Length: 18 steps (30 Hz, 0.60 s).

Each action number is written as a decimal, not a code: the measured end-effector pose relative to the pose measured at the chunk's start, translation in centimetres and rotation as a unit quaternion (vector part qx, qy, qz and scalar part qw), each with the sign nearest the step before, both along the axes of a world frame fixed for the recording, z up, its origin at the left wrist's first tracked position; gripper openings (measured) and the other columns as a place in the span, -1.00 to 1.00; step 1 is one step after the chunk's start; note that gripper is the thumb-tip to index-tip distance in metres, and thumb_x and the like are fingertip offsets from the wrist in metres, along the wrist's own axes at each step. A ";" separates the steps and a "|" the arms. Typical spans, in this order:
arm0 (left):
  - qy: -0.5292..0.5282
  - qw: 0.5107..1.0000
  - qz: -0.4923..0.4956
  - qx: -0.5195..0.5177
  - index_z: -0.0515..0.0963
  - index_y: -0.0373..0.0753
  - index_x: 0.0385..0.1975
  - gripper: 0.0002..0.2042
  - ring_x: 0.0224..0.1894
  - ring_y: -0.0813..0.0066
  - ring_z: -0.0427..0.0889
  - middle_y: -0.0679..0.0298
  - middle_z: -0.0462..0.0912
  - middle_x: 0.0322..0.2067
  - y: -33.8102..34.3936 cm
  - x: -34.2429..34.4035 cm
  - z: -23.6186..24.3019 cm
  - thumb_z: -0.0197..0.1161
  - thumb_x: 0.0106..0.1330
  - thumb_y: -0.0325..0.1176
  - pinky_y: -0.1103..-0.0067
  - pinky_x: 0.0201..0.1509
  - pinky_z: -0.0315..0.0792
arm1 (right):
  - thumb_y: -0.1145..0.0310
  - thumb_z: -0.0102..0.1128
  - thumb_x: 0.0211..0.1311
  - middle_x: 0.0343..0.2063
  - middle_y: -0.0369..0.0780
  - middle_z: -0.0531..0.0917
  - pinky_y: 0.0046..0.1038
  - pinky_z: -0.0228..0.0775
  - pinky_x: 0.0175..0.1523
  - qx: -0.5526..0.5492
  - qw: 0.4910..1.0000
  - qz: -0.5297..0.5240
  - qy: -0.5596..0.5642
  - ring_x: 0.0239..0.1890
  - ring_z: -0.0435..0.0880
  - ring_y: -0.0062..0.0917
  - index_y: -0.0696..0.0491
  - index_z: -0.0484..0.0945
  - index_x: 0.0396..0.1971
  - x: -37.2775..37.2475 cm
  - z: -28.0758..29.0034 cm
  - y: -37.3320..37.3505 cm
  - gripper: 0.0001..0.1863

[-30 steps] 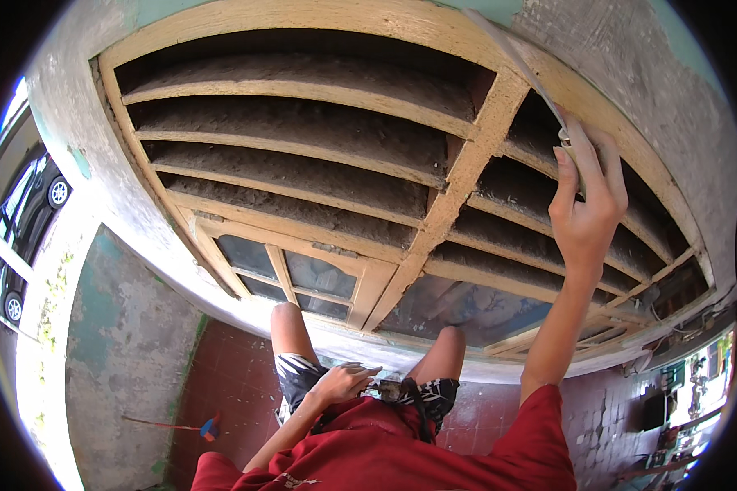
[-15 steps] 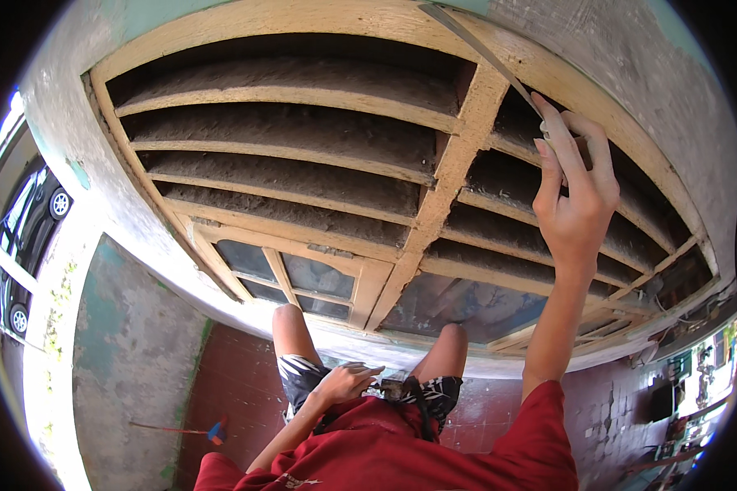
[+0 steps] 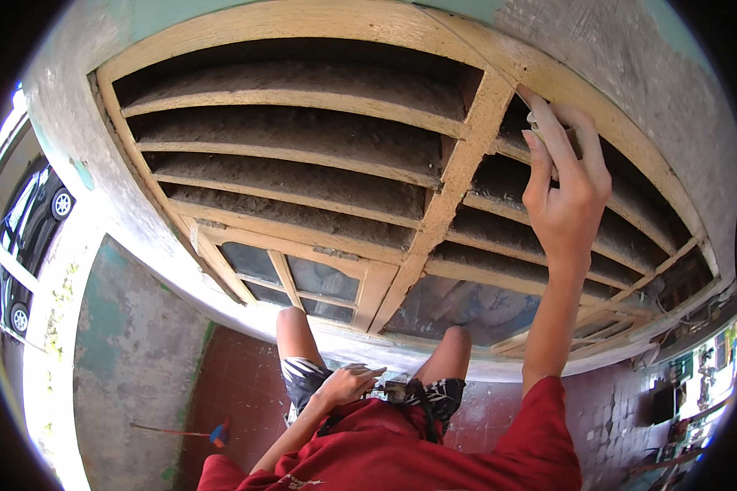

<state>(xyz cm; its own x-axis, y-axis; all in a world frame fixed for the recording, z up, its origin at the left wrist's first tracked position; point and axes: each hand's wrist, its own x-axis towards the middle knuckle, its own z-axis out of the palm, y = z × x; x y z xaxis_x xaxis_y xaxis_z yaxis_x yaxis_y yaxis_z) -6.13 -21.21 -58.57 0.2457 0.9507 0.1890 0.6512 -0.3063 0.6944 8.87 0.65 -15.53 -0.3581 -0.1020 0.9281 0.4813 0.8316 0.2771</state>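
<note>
My raised right hand [image 3: 571,180] is closed around the end of a long, thin grey strip [image 3: 485,56], with a small pale piece between the fingers. The strip is seen almost edge-on and runs up and left across the top of the cream wooden louvred vent frame [image 3: 467,131]; its kind is unclear. The fingertips are close to the frame's upper right part, over dark gaps between slats. My left hand [image 3: 352,383] lies low at my lap, fingers stretched out, with nothing visible in it. Beside it is a small dark object at my waist [image 3: 395,388], partly hidden.
Dusty slats [image 3: 295,123] fill the vent above window panes [image 3: 323,278]. Worn grey-green wall [image 3: 614,49] surrounds the frame. Far below lies a red tiled floor [image 3: 237,376], with a long stick with a blue end [image 3: 219,434] by a low wall [image 3: 131,327]. A dark car [image 3: 33,229] stands outside at left.
My right hand has shifted slightly left, still holding the strip. The strip has turned from showing its flat face to nearly edge-on. My left hand stays in place.
</note>
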 end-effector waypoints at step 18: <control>-0.003 1.000 -0.002 0.011 0.46 -0.11 0.28 -0.59 -0.14 0.00 0.67 -0.02 0.69 -0.22 0.3 0.3 0.5 0.10 0.46 -0.26 0.25 -0.05 0.56 | 0.61 0.29 0.10 -0.28 -0.25 0.61 -0.43 0.46 -0.42 0.005 1.000 -0.002 0.006 -0.48 0.67 -0.52 -0.11 0.69 0.04 0.0 0.0 -0.1 -0.52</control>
